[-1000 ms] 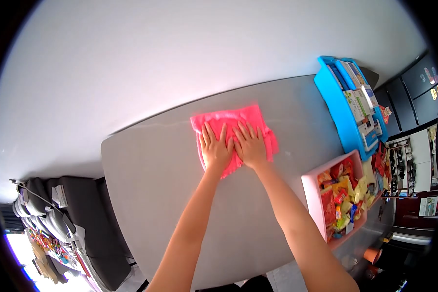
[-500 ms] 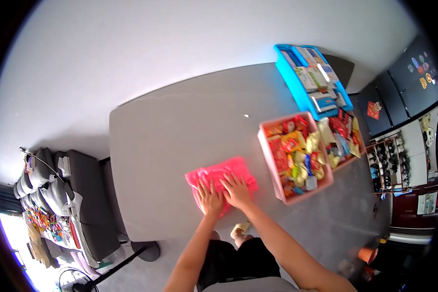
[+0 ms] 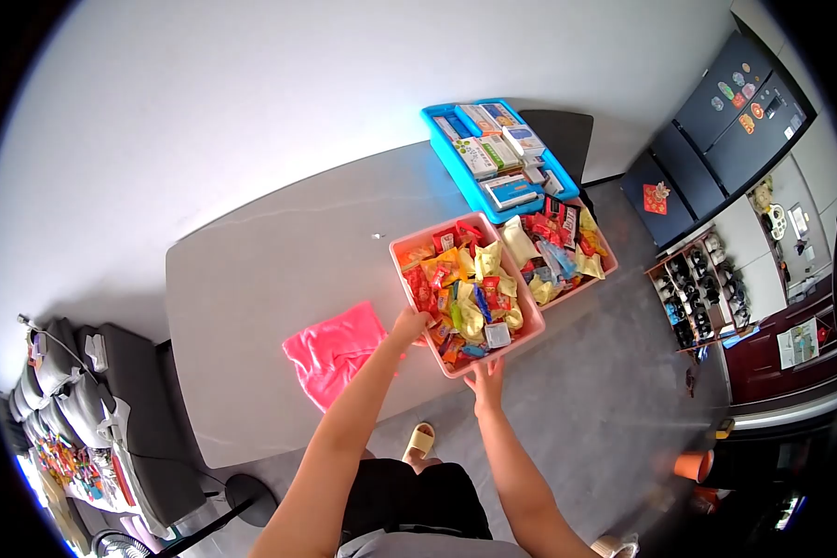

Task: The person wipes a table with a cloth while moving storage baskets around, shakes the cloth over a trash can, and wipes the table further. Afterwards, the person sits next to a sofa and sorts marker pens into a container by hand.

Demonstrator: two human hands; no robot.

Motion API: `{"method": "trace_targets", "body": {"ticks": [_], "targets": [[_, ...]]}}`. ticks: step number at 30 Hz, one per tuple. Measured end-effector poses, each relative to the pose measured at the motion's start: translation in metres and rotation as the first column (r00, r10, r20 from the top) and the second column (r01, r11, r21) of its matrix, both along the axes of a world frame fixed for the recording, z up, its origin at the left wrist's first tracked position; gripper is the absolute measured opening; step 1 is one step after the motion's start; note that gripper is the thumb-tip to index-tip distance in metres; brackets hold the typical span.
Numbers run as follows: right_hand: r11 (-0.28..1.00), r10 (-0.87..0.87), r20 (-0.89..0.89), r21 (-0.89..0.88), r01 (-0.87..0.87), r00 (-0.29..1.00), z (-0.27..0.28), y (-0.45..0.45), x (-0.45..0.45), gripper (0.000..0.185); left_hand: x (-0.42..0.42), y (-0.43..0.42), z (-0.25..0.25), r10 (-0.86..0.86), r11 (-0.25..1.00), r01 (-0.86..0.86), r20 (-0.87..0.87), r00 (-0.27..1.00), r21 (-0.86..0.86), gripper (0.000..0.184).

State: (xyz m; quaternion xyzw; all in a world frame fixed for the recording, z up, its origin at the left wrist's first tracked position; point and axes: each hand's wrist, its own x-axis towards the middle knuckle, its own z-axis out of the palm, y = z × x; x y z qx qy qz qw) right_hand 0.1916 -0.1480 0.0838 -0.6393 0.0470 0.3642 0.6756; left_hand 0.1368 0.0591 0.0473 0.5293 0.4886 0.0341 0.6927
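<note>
A pink bin [image 3: 521, 341] full of wrapped snacks [image 3: 467, 288] sits at the table's near right side. My left hand [image 3: 409, 325] grips the bin's left wall, its fingertips partly hidden. At the near edge, my right hand [image 3: 485, 381] holds the bin from below the rim, thumb and fingers against it. To the left of the bin lies a bright pink, soft, shiny piece of cloth or plastic [image 3: 339, 344], spread flat with creases. My left forearm passes over its right part.
Behind it, a second pink bin of snacks [image 3: 577, 286] adjoins on the right. A blue basket of small boxes [image 3: 465, 177] stands farther back on the grey table [image 3: 251, 279]. A dark chair [image 3: 563, 139] is beyond, and a fan stand [image 3: 251, 502] at lower left.
Both hands have left the pink piece, where they lay flat, and moved right onto the snack bin. The camera view has turned right.
</note>
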Motion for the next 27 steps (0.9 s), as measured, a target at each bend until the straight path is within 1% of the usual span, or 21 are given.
{"method": "trace_targets", "body": {"ticks": [2, 4, 5, 7, 9, 10, 12, 13, 14, 15, 16, 17, 18, 19, 20, 21, 22, 23, 24, 25, 27], "targets": [[0.999, 0.045, 0.029, 0.015, -0.046, 0.999, 0.003, 0.004, -0.005, 0.071, -0.005, -0.007, -0.006, 0.087, 0.995, -0.082, 0.092, 0.992, -0.052, 0.032], [0.997, 0.067, 0.053, 0.039, -0.069, 0.996, 0.007, 0.008, -0.013, 0.069, -0.02, -0.012, 0.003, 0.125, 0.991, -0.12, 0.085, 0.989, -0.062, 0.035], [0.995, 0.078, 0.094, 0.055, -0.083, 0.993, 0.011, 0.013, -0.015, 0.07, -0.028, -0.011, 0.008, 0.151, 0.987, -0.145, 0.086, 0.985, -0.065, 0.037], [0.989, 0.107, 0.167, 0.087, -0.123, 0.98, 0.017, 0.03, -0.027, 0.072, -0.054, -0.005, 0.021, 0.26, 0.963, -0.247, 0.126, 0.957, -0.111, 0.036], [0.976, 0.178, 0.228, 0.081, -0.2, 0.957, 0.02, 0.057, -0.036, 0.07, -0.084, 0.005, 0.029, 0.388, 0.919, -0.366, 0.162, 0.908, -0.149, 0.035], [0.966, 0.217, 0.263, 0.081, -0.246, 0.94, 0.023, 0.075, -0.041, 0.069, -0.1, 0.011, 0.034, 0.468, 0.884, -0.444, 0.257, 0.846, -0.146, 0.035], [0.935, 0.303, 0.314, 0.086, -0.345, 0.9, 0.035, 0.116, -0.058, 0.067, -0.138, 0.036, 0.045, 0.539, 0.841, -0.526, 0.272, 0.797, -0.126, 0.036], [0.906, 0.382, 0.302, 0.063, -0.418, 0.874, 0.035, 0.14, -0.067, 0.067, -0.159, 0.05, 0.047, 0.574, 0.816, -0.566, 0.282, 0.769, -0.117, 0.036], [0.871, 0.458, 0.289, 0.041, -0.489, 0.84, 0.035, 0.165, -0.077, 0.068, -0.18, 0.065, 0.044, 0.609, 0.785, -0.614, 0.277, 0.744, -0.076, 0.036], [0.828, 0.533, 0.279, 0.019, -0.56, 0.799, 0.034, 0.19, -0.088, 0.068, -0.201, 0.079, 0.044, 0.66, 0.739, -0.668, 0.288, 0.694, -0.087, 0.037], [0.799, 0.587, 0.203, 0.006, -0.601, 0.783, 0.036, 0.217, -0.105, 0.066, -0.222, 0.094, 0.043, 0.71, 0.687, -0.719, 0.301, 0.636, -0.101, 0.038], [0.783, 0.604, 0.238, 0.006, -0.623, 0.761, 0.03, 0.242, -0.124, 0.064, -0.243, 0.109, 0.042, 0.757, 0.63, -0.768, 0.314, 0.573, -0.117, 0.038], [0.766, 0.618, 0.269, 0.007, -0.643, 0.739, 0.016, 0.268, -0.144, 0.062, -0.265, 0.124, 0.034, 0.777, 0.601, -0.792, 0.309, 0.549, -0.104, 0.045], [0.749, 0.63, 0.298, 0.008, -0.662, 0.717, -0.003, 0.293, -0.16, 0.06, -0.282, 0.138, 0.029, 0.809, 0.542, -0.837, 0.316, 0.495, -0.077, 0.047], [0.675, 0.663, 0.475, -0.046, -0.736, 0.579, -0.041, 0.318, -0.174, 0.06, -0.3, 0.152, 0.025, 0.836, 0.481, -0.875, 0.327, 0.44, -0.05, 0.05], [0.635, 0.721, 0.42, -0.083, -0.768, 0.551, -0.042, 0.332, -0.194, 0.061, -0.317, 0.166, 0.023, 0.858, 0.42, -0.907, 0.338, 0.388, -0.024, 0.052], [0.594, 0.772, 0.363, -0.118, -0.796, 0.522, -0.04, 0.346, -0.218, 0.061, -0.333, 0.179, 0.032, 0.872, 0.4, -0.916, 0.316, 0.373, -0.022, 0.057], [0.553, 0.815, 0.306, -0.152, -0.819, 0.493, -0.037, 0.362, -0.24, 0.062, -0.349, 0.194, 0.022, 0.875, 0.36, -0.933, 0.35, 0.334, -0.009, 0.053], [0.57, 0.798, 0.279, -0.06, -0.82, 0.534, -0.033, 0.378, -0.259, 0.064, -0.363, 0.208, 0.003, 0.874, 0.323, -0.946, 0.383, 0.298, 0.0, 0.05], [0.561, 0.802, 0.305, -0.092, -0.823, 0.513, -0.034, 0.397, -0.269, 0.064, -0.374, 0.222, -0.001, 0.87, 0.287, -0.958, 0.416, 0.264, 0.007, 0.046], [0.549, 0.811, 0.339, -0.16, -0.82, 0.477, -0.039, 0.426, -0.286, 0.065, -0.39, 0.241, -0.004, 0.904, 0.275, -0.961, 0.348, 0.249, -0.026, 0.038]]}}
